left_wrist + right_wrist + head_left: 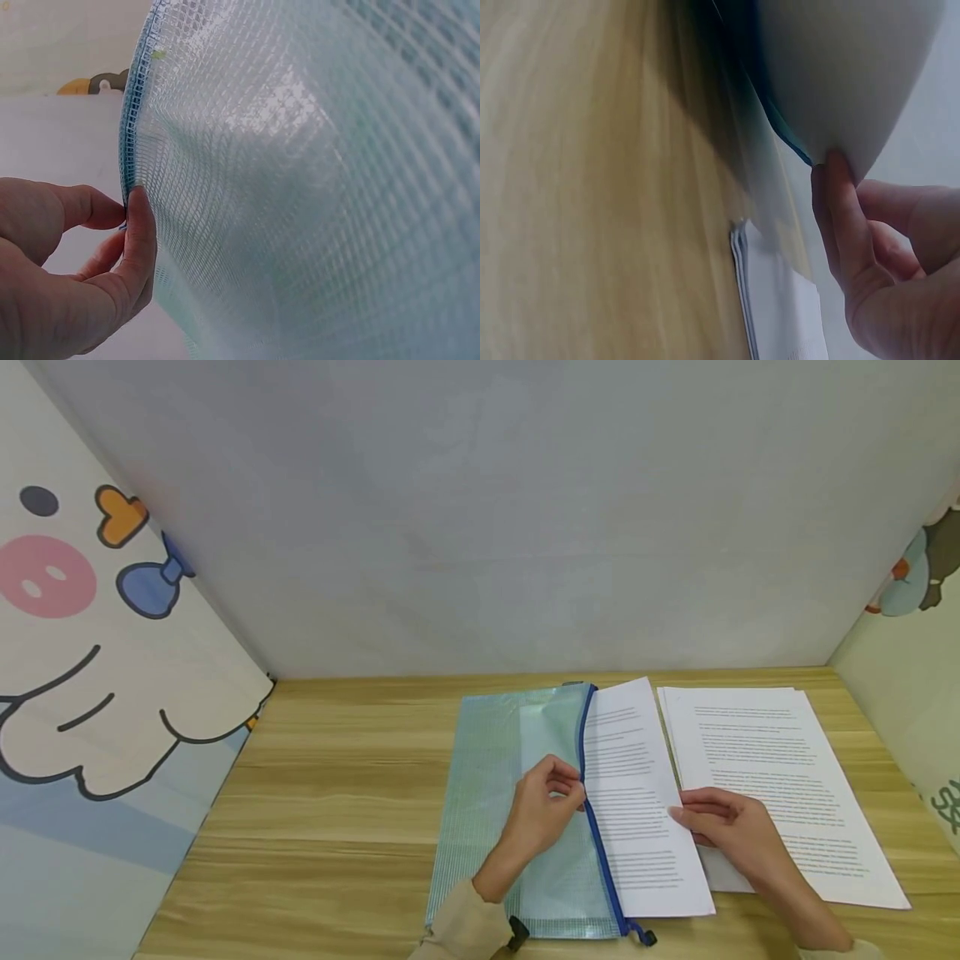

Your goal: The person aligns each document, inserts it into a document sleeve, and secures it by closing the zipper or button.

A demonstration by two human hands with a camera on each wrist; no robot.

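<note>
Well, the writing here is mostly rows of small dark print, running across the papers in paragraph blocks, too fine for me to read from where I stand. To the far right of the mesh zipper pouch (pixel 480 810), a wall carries a few dark green strokes (pixel 948 806) that may be lettering, though I can't make them out.

I count one pouch, pale blue-green and see-through, lying on the wood-grain tabletop (pixel 322 802), with one dark blue zipper (pixel 603 862) down its right edge. One batch of printed paper (pixel 637 793) sticks out of the pouch's right side; whether it is a single sheet or several is hard to tell. One stack of printed sheets (pixel 780 768) lies just right of that, its leaves slightly fanned.

Two hands are at work. The left hand (pixel 542 806) has its fingers drawn in narrow, thumb and fingertips pinching the pouch's zippered edge and lifting the mesh a little. The right hand (pixel 738 831), to the right of the pouch, pinches the outer edge of the protruding paper between thumb and fingers. Left of the pouch, a wall shows one cartoon face with a pink snout (pixel 48 577).
</note>
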